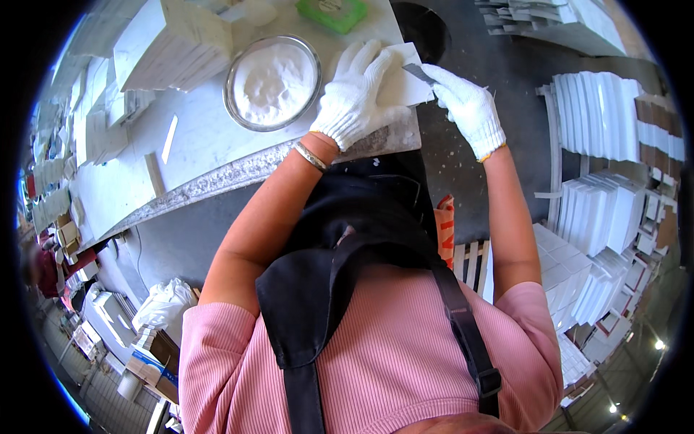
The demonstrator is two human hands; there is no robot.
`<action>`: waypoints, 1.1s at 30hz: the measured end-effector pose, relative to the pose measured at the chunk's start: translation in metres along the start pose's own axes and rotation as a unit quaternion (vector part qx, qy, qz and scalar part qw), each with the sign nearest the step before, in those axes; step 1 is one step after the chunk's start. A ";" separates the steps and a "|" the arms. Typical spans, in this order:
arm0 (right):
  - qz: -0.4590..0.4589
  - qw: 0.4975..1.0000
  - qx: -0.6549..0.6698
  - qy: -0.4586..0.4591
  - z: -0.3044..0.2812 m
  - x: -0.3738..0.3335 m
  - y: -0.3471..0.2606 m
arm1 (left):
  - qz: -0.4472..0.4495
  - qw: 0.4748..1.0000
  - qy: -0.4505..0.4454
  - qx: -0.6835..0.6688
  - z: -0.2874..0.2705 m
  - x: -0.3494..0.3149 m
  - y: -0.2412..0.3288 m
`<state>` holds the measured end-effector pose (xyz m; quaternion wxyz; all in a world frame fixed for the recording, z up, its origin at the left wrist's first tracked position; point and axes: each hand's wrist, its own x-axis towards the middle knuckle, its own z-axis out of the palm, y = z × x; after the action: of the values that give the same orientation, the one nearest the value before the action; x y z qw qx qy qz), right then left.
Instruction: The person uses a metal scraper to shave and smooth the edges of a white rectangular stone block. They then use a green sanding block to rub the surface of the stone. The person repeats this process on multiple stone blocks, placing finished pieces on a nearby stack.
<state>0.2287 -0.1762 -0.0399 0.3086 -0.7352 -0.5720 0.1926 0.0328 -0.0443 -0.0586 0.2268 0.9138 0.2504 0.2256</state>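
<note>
My left hand (353, 90), in a white knit glove, lies flat on a white square tile (405, 83), fingers stretched out. The tile sits at the right end of the white worktable (217, 155), its corner reaching the table's edge. My right hand (468, 110), also gloved, is closed around a thin grey flat blade (418, 72). That blade meets the tile's right edge; the part inside my fingers is hidden. Left of my left hand stands a round metal-rimmed bowl (254, 127) filled with white powder or paste.
A bright green block-shaped package (332, 11) lies at the table's far side. Tall stacks of white tiles (173, 47) stand on the left, with a thin white strip (170, 139) nearby. A dark round bucket (423, 32) is beyond the table's end. Further tile stacks (596, 116) line the right.
</note>
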 end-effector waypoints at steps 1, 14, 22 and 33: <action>0.005 1.000 0.013 0.002 0.001 0.000 0.000 | 0.000 1.000 -0.002 0.001 0.000 0.000 0.000; 0.016 0.998 -0.049 -0.022 0.014 -0.022 -0.012 | -0.007 1.000 -0.006 -0.002 0.005 -0.003 -0.001; 0.096 0.991 0.088 -0.026 0.006 -0.015 -0.028 | -0.004 1.000 0.006 0.002 0.005 -0.002 -0.002; 0.030 0.998 0.055 -0.014 0.026 -0.028 -0.029 | 0.002 1.000 0.005 0.001 0.009 -0.004 -0.005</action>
<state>0.1834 -0.1920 -0.0411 0.3351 -0.7310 -0.5424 0.2432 0.0328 -0.0448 -0.0695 0.2245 0.9132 0.2499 0.2306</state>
